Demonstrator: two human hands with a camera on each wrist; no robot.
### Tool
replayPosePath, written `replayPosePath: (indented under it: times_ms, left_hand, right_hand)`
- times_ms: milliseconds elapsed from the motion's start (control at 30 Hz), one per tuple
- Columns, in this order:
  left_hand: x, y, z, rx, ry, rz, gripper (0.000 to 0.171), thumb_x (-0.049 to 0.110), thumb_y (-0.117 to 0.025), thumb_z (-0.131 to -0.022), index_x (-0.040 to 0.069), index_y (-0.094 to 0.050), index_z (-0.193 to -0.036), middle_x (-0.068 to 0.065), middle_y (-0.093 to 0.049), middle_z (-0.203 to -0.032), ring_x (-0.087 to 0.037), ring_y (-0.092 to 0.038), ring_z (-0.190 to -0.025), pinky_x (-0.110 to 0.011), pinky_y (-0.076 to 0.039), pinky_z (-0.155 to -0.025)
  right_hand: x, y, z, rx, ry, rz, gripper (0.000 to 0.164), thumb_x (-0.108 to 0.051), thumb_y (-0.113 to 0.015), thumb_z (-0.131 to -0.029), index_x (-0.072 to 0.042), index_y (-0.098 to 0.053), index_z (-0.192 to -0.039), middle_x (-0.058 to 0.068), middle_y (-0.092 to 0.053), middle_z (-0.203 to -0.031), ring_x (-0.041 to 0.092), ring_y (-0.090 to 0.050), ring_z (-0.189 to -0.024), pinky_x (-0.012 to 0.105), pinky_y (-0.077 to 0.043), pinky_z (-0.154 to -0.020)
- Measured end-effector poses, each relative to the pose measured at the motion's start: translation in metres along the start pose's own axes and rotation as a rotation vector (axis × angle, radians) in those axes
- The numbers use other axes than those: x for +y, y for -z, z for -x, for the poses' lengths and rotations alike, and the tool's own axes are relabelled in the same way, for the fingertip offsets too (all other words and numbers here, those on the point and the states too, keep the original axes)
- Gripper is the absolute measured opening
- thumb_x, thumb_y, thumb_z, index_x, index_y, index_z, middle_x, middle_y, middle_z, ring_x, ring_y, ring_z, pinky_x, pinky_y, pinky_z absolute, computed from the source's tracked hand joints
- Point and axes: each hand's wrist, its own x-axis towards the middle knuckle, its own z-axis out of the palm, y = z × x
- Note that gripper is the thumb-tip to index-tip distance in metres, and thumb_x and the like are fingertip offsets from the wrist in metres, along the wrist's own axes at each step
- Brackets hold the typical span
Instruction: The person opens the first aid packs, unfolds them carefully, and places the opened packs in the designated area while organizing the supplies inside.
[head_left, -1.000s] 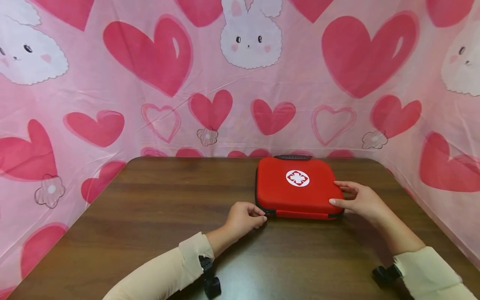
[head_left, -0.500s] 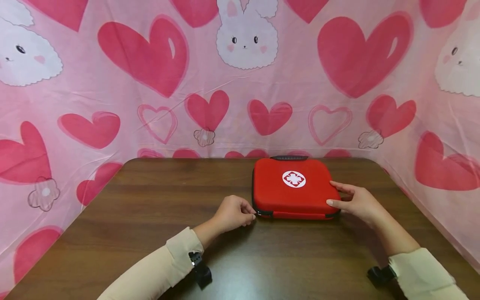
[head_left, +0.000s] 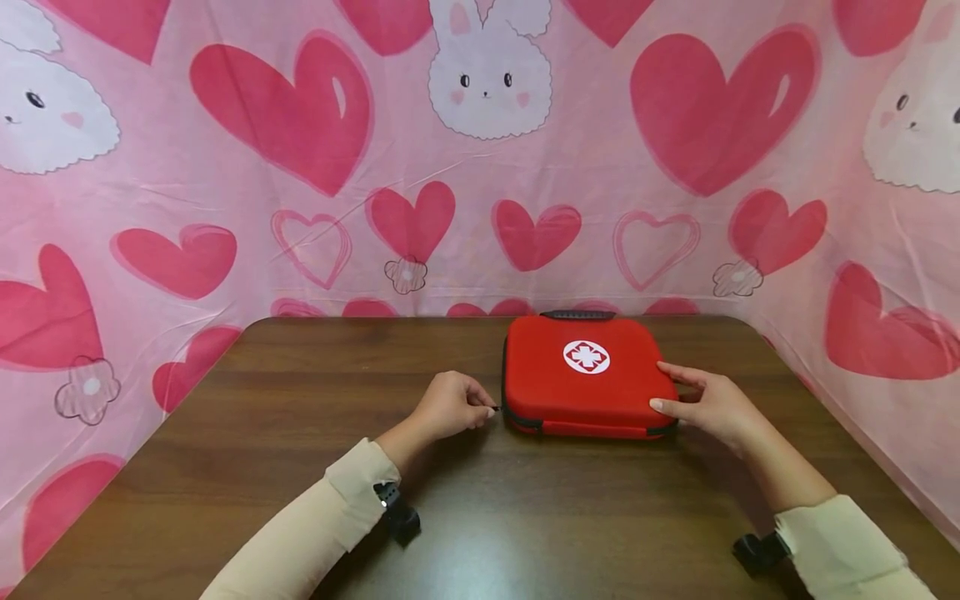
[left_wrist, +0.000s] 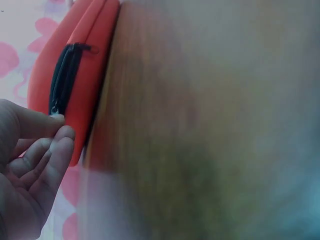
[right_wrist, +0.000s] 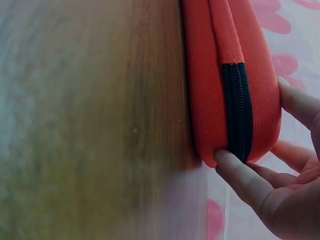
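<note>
A red first-aid case (head_left: 585,387) with a white cross emblem lies flat on the wooden table, its black handle (head_left: 577,315) toward the back. At the case's left front corner, my left hand (head_left: 453,406) pinches the small dark zipper pull (head_left: 497,408) between thumb and index finger. The left wrist view shows the zipper slider (left_wrist: 55,109) right at those fingertips, on a black zipper strip (left_wrist: 65,75). My right hand (head_left: 716,408) holds the case's right side, thumb on the lid and fingers against the side. The zipper teeth (right_wrist: 240,100) at that corner are closed.
The brown wooden table (head_left: 337,383) extends left of the case and in front of it. A pink curtain (head_left: 450,167) with hearts and rabbits hangs behind and along both sides. Each wrist wears a black strapped camera (head_left: 401,517).
My left hand has moved left and toward the back, drawing the zipper pull from the front left corner round to the left side. The right hand keeps its hold on the case.
</note>
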Motion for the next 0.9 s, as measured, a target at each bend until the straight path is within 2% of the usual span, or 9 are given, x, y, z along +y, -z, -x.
replayPosePath:
  times_ms: [167, 367, 600, 900]
  left_hand:
    - [-0.002, 0.003, -0.007, 0.013, 0.000, -0.020, 0.005, 0.003, -0.075, -0.081, 0.005, -0.077, -0.077, 0.005, -0.065, -0.059, -0.007, -0.059, -0.049, -0.025, -0.051, -0.047]
    - [-0.007, 0.004, -0.014, 0.071, -0.002, -0.030, 0.005, 0.002, -0.075, -0.079, 0.005, -0.077, -0.076, 0.003, -0.066, -0.060, -0.005, -0.058, -0.049, -0.021, -0.048, -0.048]
    - [-0.011, 0.004, -0.022, 0.088, 0.007, 0.007, 0.003, 0.005, -0.076, -0.079, 0.002, -0.077, -0.081, 0.003, -0.067, -0.063, -0.006, -0.057, -0.052, -0.022, -0.047, -0.049]
    - [-0.017, 0.005, -0.032, 0.211, 0.019, -0.009, 0.005, 0.009, -0.077, -0.081, 0.004, -0.076, -0.080, 0.000, -0.068, -0.065, -0.008, -0.054, -0.048, -0.025, -0.048, -0.048]
  right_hand:
    - [-0.001, 0.000, 0.001, 0.015, 0.008, -0.003, 0.078, -0.028, -0.077, -0.085, 0.002, -0.039, -0.147, 0.033, -0.048, -0.135, 0.025, -0.065, -0.095, 0.035, -0.058, -0.069]
    - [-0.001, -0.001, 0.002, 0.030, 0.001, 0.027, 0.080, -0.032, -0.077, -0.085, 0.002, -0.039, -0.146, 0.033, -0.049, -0.134, 0.027, -0.065, -0.096, 0.033, -0.057, -0.068]
    - [-0.001, -0.001, 0.002, 0.043, -0.008, 0.031, 0.080, -0.032, -0.078, -0.084, 0.001, -0.040, -0.146, 0.033, -0.049, -0.134, 0.025, -0.066, -0.094, 0.033, -0.057, -0.067]
    - [-0.002, -0.001, 0.003, 0.019, -0.020, 0.008, 0.080, -0.033, -0.077, -0.085, 0.000, -0.038, -0.147, 0.032, -0.045, -0.138, 0.026, -0.065, -0.096, 0.035, -0.057, -0.068]
